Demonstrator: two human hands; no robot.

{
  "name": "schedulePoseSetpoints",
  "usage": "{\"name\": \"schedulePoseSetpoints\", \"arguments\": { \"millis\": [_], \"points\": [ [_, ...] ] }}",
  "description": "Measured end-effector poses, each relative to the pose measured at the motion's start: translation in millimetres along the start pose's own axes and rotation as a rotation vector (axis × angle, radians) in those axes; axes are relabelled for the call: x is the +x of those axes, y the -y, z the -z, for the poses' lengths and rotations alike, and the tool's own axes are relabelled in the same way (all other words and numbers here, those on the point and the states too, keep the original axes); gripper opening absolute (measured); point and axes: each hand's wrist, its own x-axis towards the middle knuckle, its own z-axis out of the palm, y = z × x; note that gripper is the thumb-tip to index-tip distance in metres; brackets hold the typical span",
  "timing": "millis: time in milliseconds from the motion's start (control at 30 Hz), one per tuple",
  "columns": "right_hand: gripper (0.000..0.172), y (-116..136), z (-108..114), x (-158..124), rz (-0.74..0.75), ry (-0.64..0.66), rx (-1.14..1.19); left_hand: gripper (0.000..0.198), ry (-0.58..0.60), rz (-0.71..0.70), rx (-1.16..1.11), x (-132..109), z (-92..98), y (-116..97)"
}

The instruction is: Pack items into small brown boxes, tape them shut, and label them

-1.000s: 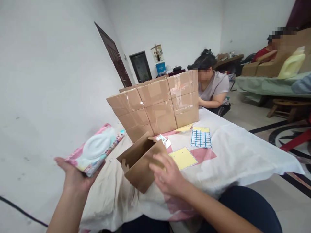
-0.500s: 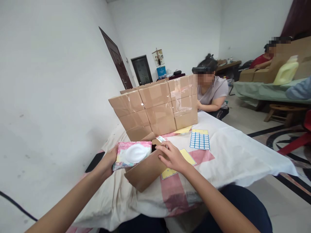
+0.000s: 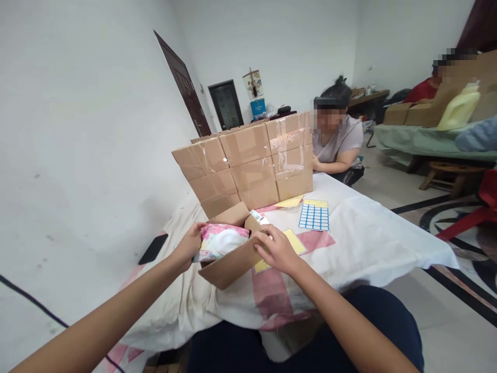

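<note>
My left hand (image 3: 190, 242) grips the left end of a pink, patterned pack of wet wipes (image 3: 223, 241) with a white lid. The pack sits tilted, partly inside an open cardboard box (image 3: 233, 264) whose flaps stand up. At the box's right side, my right hand (image 3: 275, 247) is closed over the edge of the near flap, fingers bent. Behind that hand a small white item (image 3: 258, 217) shows at the box's back right; its kind I cannot make out. Part of the box's inside is hidden by the pack.
Stacked, taped cardboard boxes (image 3: 248, 171) rise at the table's far side. A sheet of blue-bordered labels (image 3: 314, 215) and yellow sheets (image 3: 295, 241) lie on the cloth. A black phone-like object (image 3: 153, 248) is at left. One person (image 3: 337, 140) crouches behind the stack; another sits farther right.
My left hand has moved the wipes pack right and down into the box opening. My right hand stays at the flap. The view has shifted slightly.
</note>
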Motion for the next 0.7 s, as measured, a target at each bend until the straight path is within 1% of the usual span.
{"name": "schedulePoseSetpoints", "arguments": {
  "millis": [133, 267, 333, 467, 533, 600, 700],
  "points": [
    [0.029, 5, 3, 0, 0.017, 0.001, -0.036, 0.031, 0.022, -0.134, 0.253, -11, -7.8, 5],
    [0.028, 6, 4, -3, 0.034, -0.005, -0.043, 0.044, 0.107, -0.264, 0.56, -17, -12.5, 3],
    [0.027, 6, 4, -4, 0.039, -0.005, -0.045, 0.047, 0.158, -0.314, 0.731, -17, -12.6, -2],
    [0.029, 5, 4, -6, 0.041, -0.019, -0.046, 0.035, 0.231, -0.425, 1.058, -17, -14.6, -22],
    [0.03, 5, 4, -7, 0.036, -0.023, -0.039, 0.035, 0.284, -0.508, 1.175, -20, -18.8, -34],
    [0.03, 5, 4, -8, 0.032, -0.017, -0.033, 0.045, 0.362, -0.608, 1.258, -23, -25.1, -44],
    [0.029, 6, 5, -9, 0.02, -0.014, -0.037, 0.071, 0.486, -0.772, 1.31, -23, -35.6, -58]
  ]
}}
